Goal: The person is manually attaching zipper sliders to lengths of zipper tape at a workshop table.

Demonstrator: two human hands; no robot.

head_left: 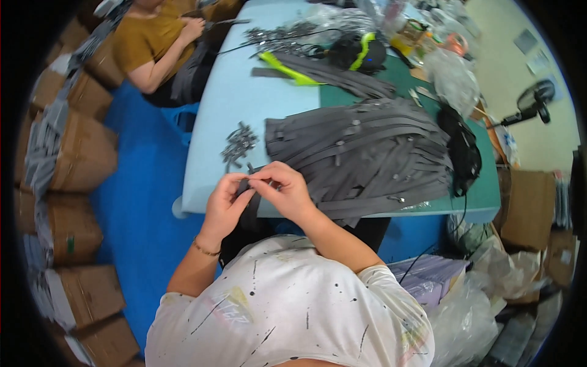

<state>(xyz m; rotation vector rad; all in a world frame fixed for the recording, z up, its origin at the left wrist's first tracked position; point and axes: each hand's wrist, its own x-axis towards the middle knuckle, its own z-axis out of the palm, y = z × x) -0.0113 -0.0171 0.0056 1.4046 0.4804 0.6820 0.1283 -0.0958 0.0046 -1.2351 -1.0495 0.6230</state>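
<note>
Dark grey strip (249, 213), narrow, partly hidden

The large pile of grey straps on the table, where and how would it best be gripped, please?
Probably grip the large pile of grey straps at its left end, coming from the left: the straps run roughly left to right with ends gathered there, while a black item beside the right end would likely crowd the hands.
</note>
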